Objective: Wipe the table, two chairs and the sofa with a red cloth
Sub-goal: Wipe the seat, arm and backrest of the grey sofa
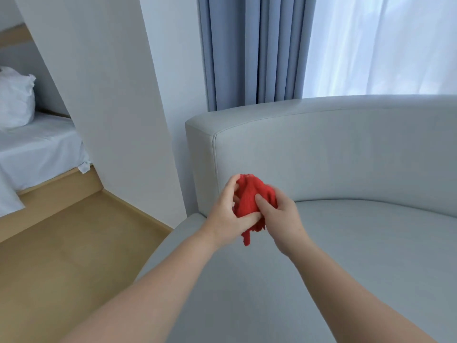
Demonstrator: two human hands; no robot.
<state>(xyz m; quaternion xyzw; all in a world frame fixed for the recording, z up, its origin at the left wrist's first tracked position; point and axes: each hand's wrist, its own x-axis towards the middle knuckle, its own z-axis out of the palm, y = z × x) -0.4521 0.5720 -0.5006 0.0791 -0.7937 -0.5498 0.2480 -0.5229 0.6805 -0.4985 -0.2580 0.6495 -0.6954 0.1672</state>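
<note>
We held the crumpled red knit cloth [249, 200] bunched in mid-air over the left seat of the pale grey fabric sofa [346, 157], left hand [222, 219] and right hand [282, 216] both gripping it, fingers [230, 185] curled round it. Sofa step, we judged, cloth being gathered. Next move called for pressing the wad onto the upholstery.

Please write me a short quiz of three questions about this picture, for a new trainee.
1. True or false: the crumpled red cloth lies spread flat on the light grey fabric sofa.
2. Who grips the cloth? A) only the left hand B) only the right hand C) both hands
3. Fill in: behind the sofa hangs a grey-blue ____.

Key: 1 false, it is bunched between the hands. 2 C. 3 curtain.
</note>
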